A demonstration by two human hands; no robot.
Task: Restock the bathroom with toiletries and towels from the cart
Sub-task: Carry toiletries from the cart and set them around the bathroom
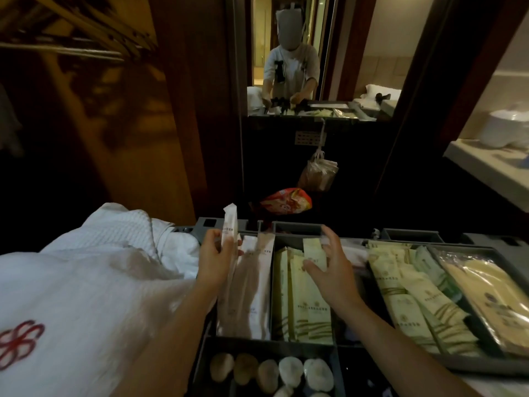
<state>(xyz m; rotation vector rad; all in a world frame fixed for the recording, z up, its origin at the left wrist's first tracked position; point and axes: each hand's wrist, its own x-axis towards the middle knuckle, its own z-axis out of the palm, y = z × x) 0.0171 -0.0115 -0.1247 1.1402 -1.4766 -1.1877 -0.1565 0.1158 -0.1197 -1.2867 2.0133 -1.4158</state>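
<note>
The left hand [214,253] held a slim white packet [230,222] upright, thumb on one side and fingers curled round the other, with the packet's top standing clear above the knuckles. Directly under that grip lay a compartment of white sachets [252,282]. On the outer side of the hand, touching the forearm, was a heap of white towelling [86,282] bearing a red emblem [20,342] (robe or towel, I could not tell).

The right hand [332,270] was spread fairly wide but closed at the tips on a pale green sachet [313,252], thumb at its lower edge and fingertips at its upper corner. This sachet stood higher than the row of green sachets [303,305] filed on edge just beneath the palm. Outward from this grip, a further compartment held slanted green packets [406,296], and beyond those were clear-wrapped packets [486,296].

All of these sat in the grey cart tray [297,229], whose far rim ran just past both sets of fingertips. Near the wrists, a lower compartment held small round wrapped items [289,371].

Well beyond the hands, a red-orange bag [286,202] lay behind the tray, a clear bag [319,173] hung above it, and a mirror [292,53] reflected the person. Far off past the right hand ran a pale countertop [486,170].
</note>
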